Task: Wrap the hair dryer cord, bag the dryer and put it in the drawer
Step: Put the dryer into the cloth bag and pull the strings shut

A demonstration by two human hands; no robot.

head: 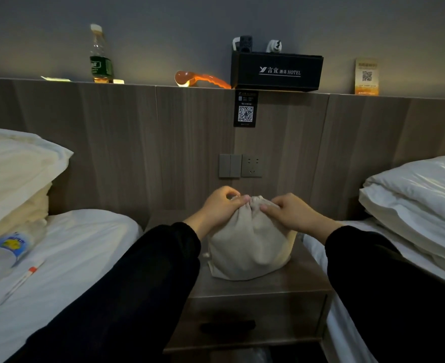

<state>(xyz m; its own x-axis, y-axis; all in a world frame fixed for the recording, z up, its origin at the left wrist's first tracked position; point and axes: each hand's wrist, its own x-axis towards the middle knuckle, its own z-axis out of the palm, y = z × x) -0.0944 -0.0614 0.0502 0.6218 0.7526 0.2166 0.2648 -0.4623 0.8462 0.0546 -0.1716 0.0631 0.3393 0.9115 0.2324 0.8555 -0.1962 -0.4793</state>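
On the nightstand worktop (302, 281) between two beds, both hands pinch a drawstring bag shut.

The left hand (222, 205) and right hand (292, 212) are clamped on the gathered neck of the beige cloth bag (247, 247), which stands upright, bulging; the dryer is hidden, presumably inside. The closed drawer (255, 319) lies directly below, toward the person, about equally near both hands.
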